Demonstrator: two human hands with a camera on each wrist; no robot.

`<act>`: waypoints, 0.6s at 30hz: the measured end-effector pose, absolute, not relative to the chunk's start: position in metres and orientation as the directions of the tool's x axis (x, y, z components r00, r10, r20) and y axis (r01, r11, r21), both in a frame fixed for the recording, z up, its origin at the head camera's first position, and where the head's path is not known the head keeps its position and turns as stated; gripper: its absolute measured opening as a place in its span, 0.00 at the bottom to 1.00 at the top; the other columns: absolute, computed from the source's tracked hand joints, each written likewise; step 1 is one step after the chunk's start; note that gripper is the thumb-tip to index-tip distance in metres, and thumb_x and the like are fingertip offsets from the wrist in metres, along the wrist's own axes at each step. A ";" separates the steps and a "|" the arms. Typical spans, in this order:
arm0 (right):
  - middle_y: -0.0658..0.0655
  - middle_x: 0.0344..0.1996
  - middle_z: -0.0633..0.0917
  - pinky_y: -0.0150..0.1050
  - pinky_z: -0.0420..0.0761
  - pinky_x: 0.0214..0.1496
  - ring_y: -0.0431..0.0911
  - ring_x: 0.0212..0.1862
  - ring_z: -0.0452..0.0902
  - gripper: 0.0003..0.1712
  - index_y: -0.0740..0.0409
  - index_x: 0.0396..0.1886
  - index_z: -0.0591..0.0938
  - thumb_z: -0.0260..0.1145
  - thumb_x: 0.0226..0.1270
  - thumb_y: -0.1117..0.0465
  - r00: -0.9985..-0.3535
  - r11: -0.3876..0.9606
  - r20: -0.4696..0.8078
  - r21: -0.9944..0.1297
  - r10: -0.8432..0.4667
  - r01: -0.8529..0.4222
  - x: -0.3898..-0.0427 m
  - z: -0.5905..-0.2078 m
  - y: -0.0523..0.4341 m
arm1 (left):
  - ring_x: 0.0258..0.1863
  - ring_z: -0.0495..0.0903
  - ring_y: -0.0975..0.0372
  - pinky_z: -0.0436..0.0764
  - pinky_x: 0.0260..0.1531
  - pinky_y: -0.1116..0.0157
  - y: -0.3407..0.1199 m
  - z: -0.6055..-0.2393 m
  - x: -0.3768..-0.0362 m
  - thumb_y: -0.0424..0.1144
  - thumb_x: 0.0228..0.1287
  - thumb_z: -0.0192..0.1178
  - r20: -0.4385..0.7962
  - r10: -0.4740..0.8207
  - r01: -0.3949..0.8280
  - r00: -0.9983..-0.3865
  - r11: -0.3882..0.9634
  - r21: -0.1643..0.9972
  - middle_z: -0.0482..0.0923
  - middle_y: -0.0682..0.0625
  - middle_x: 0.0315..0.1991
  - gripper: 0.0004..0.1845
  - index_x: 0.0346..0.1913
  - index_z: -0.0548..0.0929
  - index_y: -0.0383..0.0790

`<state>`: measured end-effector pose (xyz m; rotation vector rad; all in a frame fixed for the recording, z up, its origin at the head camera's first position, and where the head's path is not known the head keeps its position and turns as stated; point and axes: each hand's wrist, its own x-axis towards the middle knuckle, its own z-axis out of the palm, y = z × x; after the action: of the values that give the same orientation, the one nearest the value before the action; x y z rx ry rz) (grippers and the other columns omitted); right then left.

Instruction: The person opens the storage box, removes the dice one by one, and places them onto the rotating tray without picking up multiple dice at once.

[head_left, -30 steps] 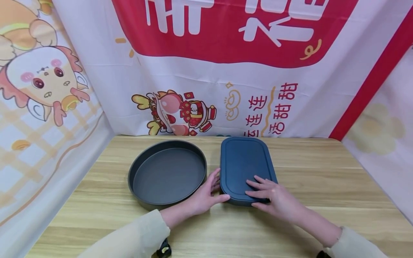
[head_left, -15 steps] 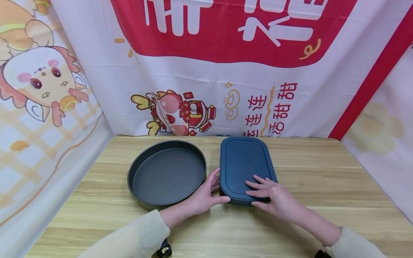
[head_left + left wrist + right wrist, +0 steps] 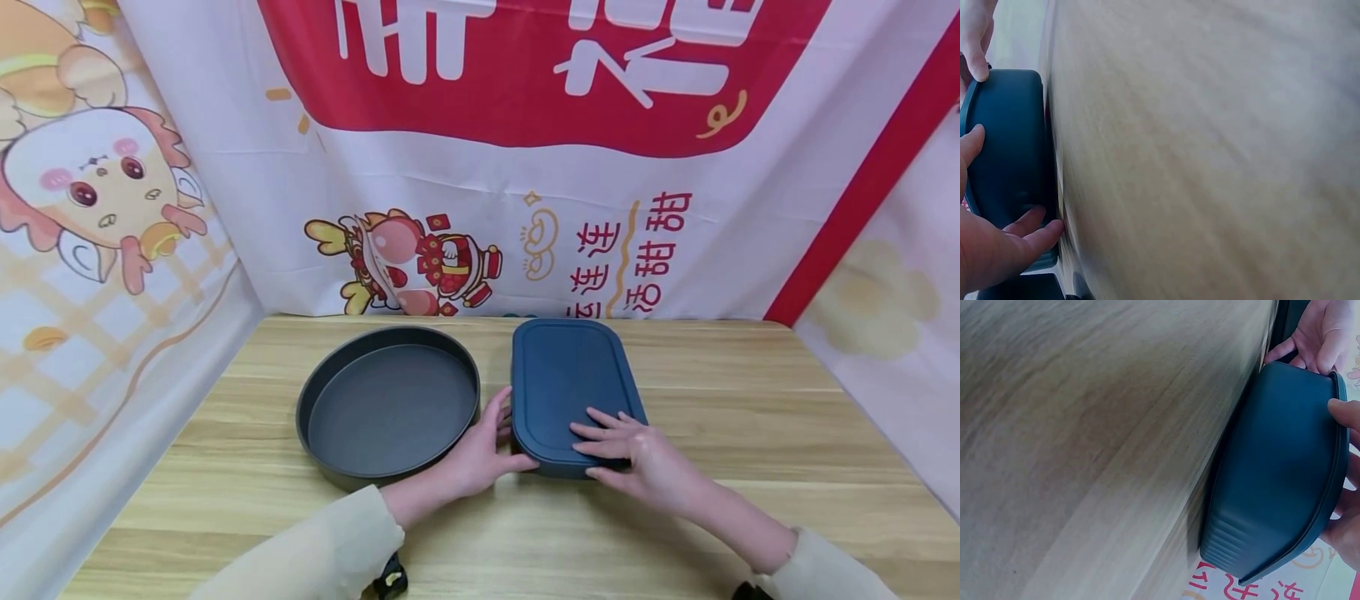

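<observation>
A dark blue rectangular food container (image 3: 573, 375) with a flat lid stands on the wooden table, its lid seated all round. My left hand (image 3: 480, 454) holds the container's near-left corner, thumb at the front rim and fingers along the left side; in the left wrist view those fingers (image 3: 1035, 234) reach low on the wall. My right hand (image 3: 648, 462) lies over the near-right corner, fingers spread on the lid and thumb (image 3: 1341, 409) at the front rim. Left of the container is a round, dark grey pan (image 3: 393, 408), close to the back of my left hand.
Printed cloth hangs behind the table (image 3: 720, 383) and along both sides, meeting the table's back edge just beyond the container. The pan's right rim sits a narrow gap from the container. A small black object (image 3: 390, 577) shows under my left sleeve.
My left hand and sleeve have shifted slightly to the right, the thumb a little further along the front rim. The right hand, container and pan look nearly still.
</observation>
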<state>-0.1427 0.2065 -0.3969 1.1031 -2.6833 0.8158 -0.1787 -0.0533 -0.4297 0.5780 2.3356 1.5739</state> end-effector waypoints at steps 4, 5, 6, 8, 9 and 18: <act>0.54 0.57 0.81 0.66 0.64 0.61 0.59 0.65 0.68 0.20 0.56 0.49 0.87 0.76 0.54 0.65 -0.729 0.580 0.312 -0.451 -0.610 -0.678 -0.142 -0.397 0.207 | 0.63 0.71 0.51 0.69 0.62 0.54 -0.052 -0.430 -0.178 0.38 0.56 0.73 0.004 0.459 0.179 -0.888 0.340 0.923 0.62 0.38 0.70 0.54 0.76 0.45 0.40; 0.54 0.56 0.81 0.66 0.63 0.61 0.59 0.65 0.68 0.20 0.56 0.49 0.87 0.76 0.54 0.65 -0.729 0.579 0.313 -0.452 -0.609 -0.678 -0.142 -0.397 0.207 | 0.63 0.71 0.52 0.69 0.62 0.54 -0.052 -0.430 -0.178 0.38 0.56 0.73 0.004 0.457 0.178 -0.889 0.339 0.924 0.63 0.38 0.70 0.54 0.76 0.45 0.40; 0.53 0.56 0.81 0.66 0.63 0.61 0.59 0.65 0.68 0.20 0.56 0.49 0.87 0.76 0.54 0.65 -0.730 0.579 0.313 -0.454 -0.608 -0.677 -0.143 -0.397 0.206 | 0.63 0.71 0.52 0.69 0.62 0.54 -0.052 -0.430 -0.178 0.38 0.55 0.73 0.003 0.456 0.177 -0.890 0.338 0.925 0.63 0.39 0.70 0.54 0.76 0.45 0.40; 0.53 0.56 0.82 0.66 0.63 0.61 0.59 0.65 0.68 0.20 0.56 0.50 0.87 0.76 0.54 0.65 -0.730 0.579 0.316 -0.454 -0.606 -0.677 -0.143 -0.397 0.206 | 0.63 0.71 0.52 0.69 0.62 0.55 -0.051 -0.430 -0.178 0.37 0.55 0.73 0.001 0.455 0.172 -0.891 0.335 0.926 0.63 0.39 0.70 0.55 0.76 0.45 0.40; 0.53 0.56 0.82 0.66 0.63 0.61 0.58 0.65 0.69 0.20 0.56 0.49 0.87 0.76 0.54 0.65 -0.730 0.579 0.319 -0.453 -0.605 -0.678 -0.143 -0.397 0.206 | 0.63 0.71 0.52 0.69 0.62 0.55 -0.051 -0.430 -0.178 0.37 0.55 0.73 -0.001 0.454 0.169 -0.891 0.334 0.927 0.62 0.39 0.70 0.55 0.76 0.45 0.40; 0.50 0.54 0.83 0.65 0.65 0.61 0.56 0.63 0.71 0.21 0.56 0.48 0.88 0.78 0.51 0.65 -0.727 0.585 0.341 -0.435 -0.596 -0.684 -0.144 -0.401 0.204 | 0.63 0.70 0.51 0.69 0.62 0.56 -0.050 -0.433 -0.177 0.36 0.55 0.73 -0.003 0.464 0.173 -0.886 0.335 0.926 0.62 0.38 0.70 0.52 0.75 0.48 0.37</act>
<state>-0.1444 0.2043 -0.4008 1.0793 -2.6531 0.8309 -0.1774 -0.0495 -0.4332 0.5720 2.3361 1.5700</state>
